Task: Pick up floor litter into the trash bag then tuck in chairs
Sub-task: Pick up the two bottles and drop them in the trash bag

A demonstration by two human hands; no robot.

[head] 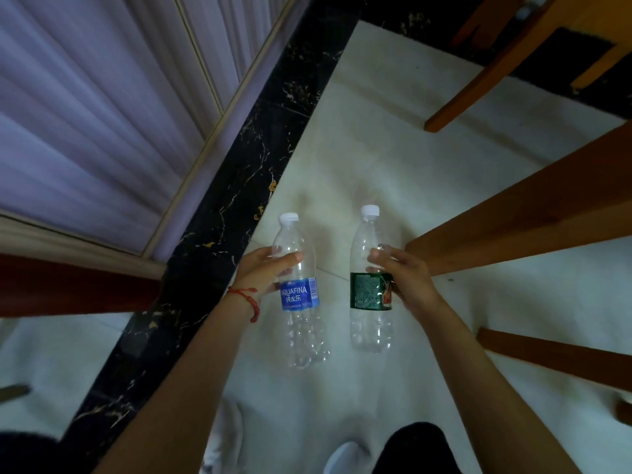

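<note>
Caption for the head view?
Left hand grips a blue-label bottle, right hand a green-label bottle, above the floor.

Two empty bottles, capped, held above the floor.
The blue-label bottle (301,292) and green-label bottle (371,285) are clear plastic with white caps, side by side, apart, caps pointing away.

Pale pleated curtain (85,107) beside a black gold-veined marble strip (219,234) across cream floor tiles (393,159)

Clear glossy plastic bottles (301,323) — smooth pale floor tiles (393,165), polished black marble strip (246,186), wooden chair legs (533,217).
</note>
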